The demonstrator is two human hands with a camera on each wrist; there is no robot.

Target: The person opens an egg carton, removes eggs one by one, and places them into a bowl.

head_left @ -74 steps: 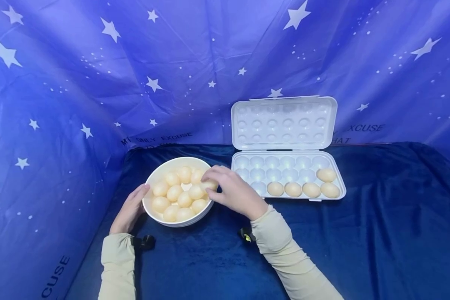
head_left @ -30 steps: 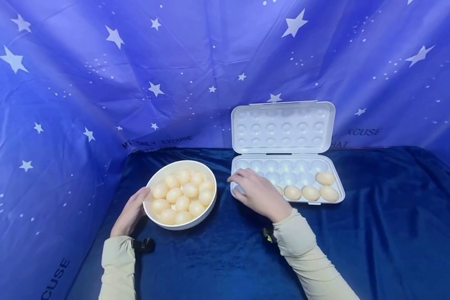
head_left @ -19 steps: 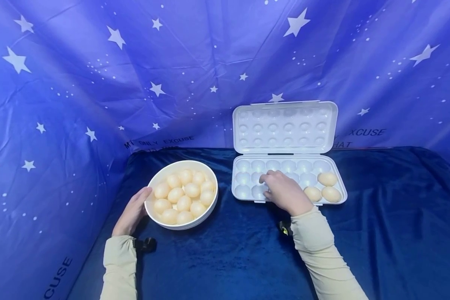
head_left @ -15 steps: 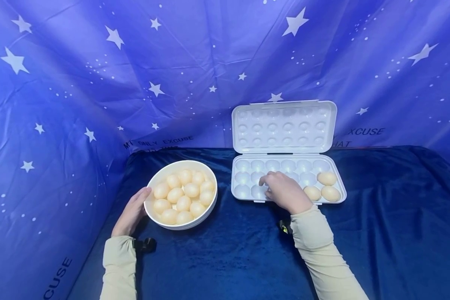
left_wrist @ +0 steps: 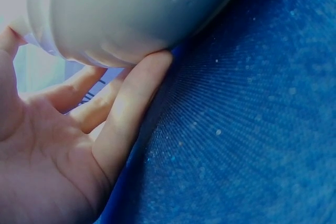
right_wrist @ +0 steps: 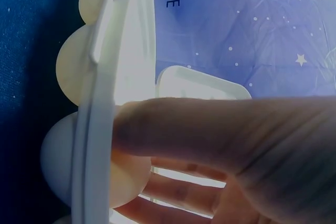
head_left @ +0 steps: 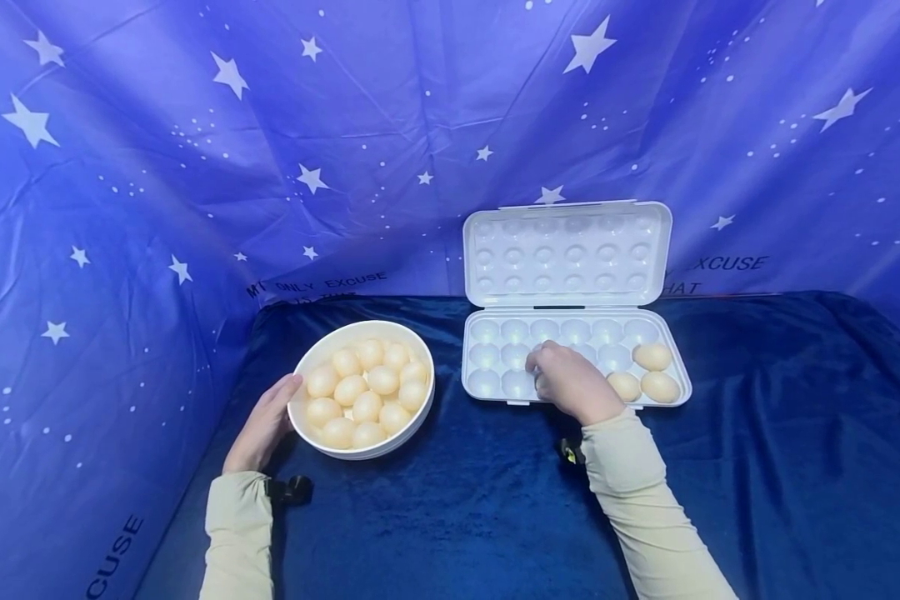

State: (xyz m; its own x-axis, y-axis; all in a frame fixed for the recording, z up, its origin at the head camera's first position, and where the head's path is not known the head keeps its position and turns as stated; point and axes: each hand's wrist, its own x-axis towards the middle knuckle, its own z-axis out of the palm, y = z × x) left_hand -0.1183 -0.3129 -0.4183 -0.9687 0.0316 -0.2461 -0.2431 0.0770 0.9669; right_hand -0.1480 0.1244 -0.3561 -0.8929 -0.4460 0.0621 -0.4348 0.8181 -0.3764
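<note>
In the head view a white bowl (head_left: 322, 346) full of pale eggs (head_left: 382, 380) stands left of centre. My left hand (head_left: 261, 427) holds the bowl's left side, its thumb at the rim; in the left wrist view its fingers (left_wrist: 149, 72) press the outer wall. To the right, my right hand (head_left: 573, 383) reaches over the front row of a white egg tray (head_left: 484, 383). In the right wrist view, its thumb and fingers grip an egg (right_wrist: 131, 179) sitting in a cup. The hand hides part of that row in the head view. Three other eggs (head_left: 652, 357) show at the tray's right end.
The tray's raised lid (head_left: 566, 267) stands behind it, near a blue star-patterned curtain (head_left: 390, 125). Dark blue cloth (head_left: 450, 517) covers the table. Black wrist cameras (head_left: 291, 490) are strapped under both cuffs.
My right hand has left an egg at the bowl and moved right to the tray, first over its left end, then to the front row, where its fingers draw together. The left hand stays.
</note>
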